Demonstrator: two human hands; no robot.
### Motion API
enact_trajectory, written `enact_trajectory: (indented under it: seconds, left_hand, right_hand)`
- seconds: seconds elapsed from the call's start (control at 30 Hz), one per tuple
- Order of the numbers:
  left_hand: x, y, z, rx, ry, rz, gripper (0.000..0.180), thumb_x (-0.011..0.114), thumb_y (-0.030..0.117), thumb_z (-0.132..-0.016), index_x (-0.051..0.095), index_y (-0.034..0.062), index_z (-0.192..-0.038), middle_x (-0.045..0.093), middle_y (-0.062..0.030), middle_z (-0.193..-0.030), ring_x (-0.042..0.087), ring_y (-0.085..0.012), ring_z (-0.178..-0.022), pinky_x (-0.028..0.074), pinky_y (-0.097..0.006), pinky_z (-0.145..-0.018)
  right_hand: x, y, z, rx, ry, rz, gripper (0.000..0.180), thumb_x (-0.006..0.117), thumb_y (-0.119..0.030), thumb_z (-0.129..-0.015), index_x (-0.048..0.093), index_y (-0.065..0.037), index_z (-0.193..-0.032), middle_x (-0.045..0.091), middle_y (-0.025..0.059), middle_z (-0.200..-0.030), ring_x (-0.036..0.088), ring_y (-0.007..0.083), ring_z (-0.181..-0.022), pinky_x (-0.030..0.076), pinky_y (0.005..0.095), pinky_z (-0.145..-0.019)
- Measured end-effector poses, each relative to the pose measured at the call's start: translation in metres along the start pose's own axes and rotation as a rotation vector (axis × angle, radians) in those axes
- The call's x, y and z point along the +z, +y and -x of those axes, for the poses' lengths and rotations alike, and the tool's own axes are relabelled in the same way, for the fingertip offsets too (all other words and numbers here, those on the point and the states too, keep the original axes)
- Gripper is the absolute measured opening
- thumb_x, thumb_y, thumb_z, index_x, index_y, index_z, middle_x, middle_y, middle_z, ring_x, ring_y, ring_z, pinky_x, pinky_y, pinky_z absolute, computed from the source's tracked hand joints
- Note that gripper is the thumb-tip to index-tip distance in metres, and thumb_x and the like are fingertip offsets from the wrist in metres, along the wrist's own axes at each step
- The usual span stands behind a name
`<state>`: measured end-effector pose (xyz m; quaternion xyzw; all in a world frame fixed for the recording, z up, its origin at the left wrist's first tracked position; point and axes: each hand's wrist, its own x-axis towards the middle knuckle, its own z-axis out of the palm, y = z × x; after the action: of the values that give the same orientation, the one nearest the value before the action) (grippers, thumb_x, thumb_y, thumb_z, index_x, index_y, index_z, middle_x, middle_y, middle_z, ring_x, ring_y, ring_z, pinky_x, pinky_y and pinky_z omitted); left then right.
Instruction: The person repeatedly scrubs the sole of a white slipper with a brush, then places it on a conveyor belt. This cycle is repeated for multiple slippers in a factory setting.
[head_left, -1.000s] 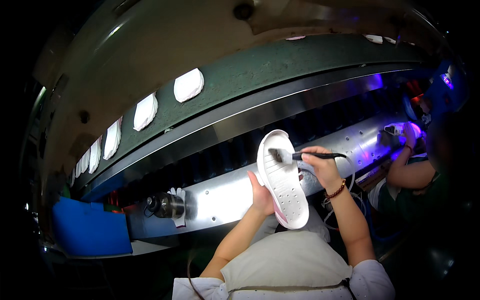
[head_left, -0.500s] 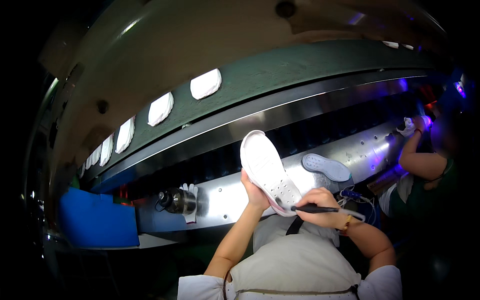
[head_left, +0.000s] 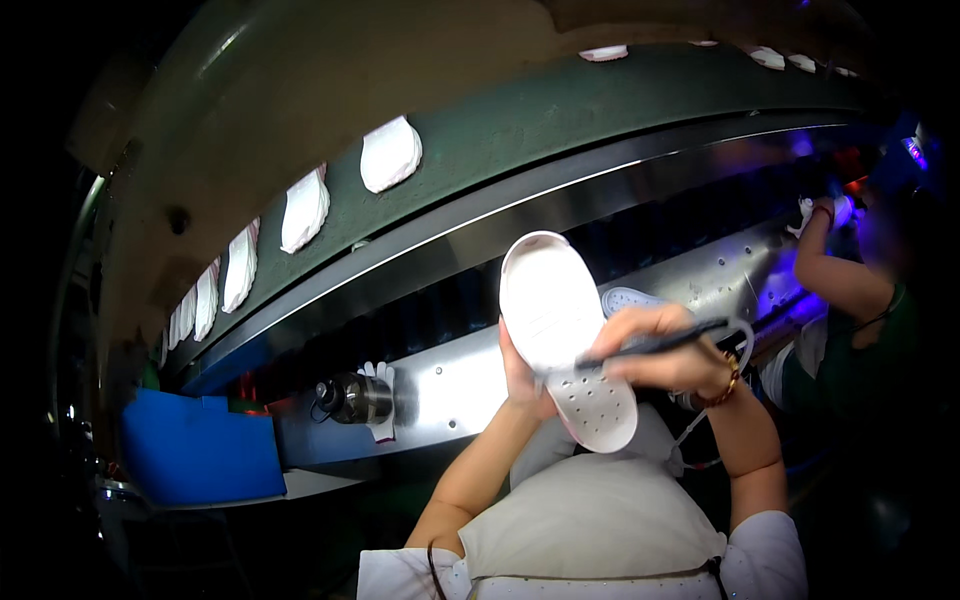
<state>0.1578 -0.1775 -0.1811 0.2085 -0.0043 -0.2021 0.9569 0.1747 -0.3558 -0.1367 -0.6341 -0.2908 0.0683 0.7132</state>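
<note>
A white shoe sole [head_left: 555, 300] with a raised rim and small holes toward its near end is held up over my lap. My left hand [head_left: 522, 378] grips its left edge, fingers partly hidden beneath. Across the middle of the sole, my right hand [head_left: 665, 350], blurred by motion, is closed around a black-handled brush [head_left: 690, 337]. Its tip is smeared over the sole, so contact is hard to make out. From the handle's end curves a pale tube [head_left: 747, 345]. Behind my right hand, a second pale perforated sole [head_left: 626, 299] lies partly covered.
Beyond a metal rail, a green belt [head_left: 480, 145] carries several white shoe parts [head_left: 391, 155]. On the metal ledge [head_left: 432, 400] stand a dark bottle [head_left: 352, 398] and a white glove [head_left: 384, 428]. A blue box [head_left: 200, 445] sits left; a co-worker's arm [head_left: 840, 272] is at right.
The sole has risen and shifted right, turning more upright. My right hand moved the brush from the sole's near end up to its middle. Parts on the belt have shifted left.
</note>
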Motion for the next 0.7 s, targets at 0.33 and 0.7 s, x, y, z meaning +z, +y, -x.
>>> enact_trajectory:
  seconds: [0.33, 0.7]
  left_hand:
    - [0.010, 0.019, -0.022, 0.139, -0.103, -0.293, 0.091, 0.012, 0.077, -0.068, 0.035, 0.0067, -0.121, 0.050, -0.0194, -0.103, 0.054, -0.0319, -0.085, 0.047, -0.042, -0.069]
    - [0.040, 0.035, -0.032, 0.302, -0.123, -0.205, 0.092, 0.024, 0.078, -0.066, 0.039, 0.0031, -0.118, 0.047, -0.0227, -0.096, 0.051, -0.0302, -0.080, 0.044, -0.040, -0.072]
  right_hand:
    - [-0.016, 0.007, 0.002, 0.084, 0.027, -0.166, 0.018, 0.065, -0.003, -0.070, 0.062, -0.001, -0.087, 0.063, 0.0075, -0.086, 0.058, 0.0106, -0.072, 0.046, 0.0230, -0.065]
    - [-0.025, 0.010, 0.011, -0.059, -0.091, 0.046, 0.019, 0.069, -0.002, -0.064, 0.064, -0.005, -0.082, 0.063, 0.0059, -0.084, 0.051, 0.0129, -0.081, 0.041, 0.0258, -0.075]
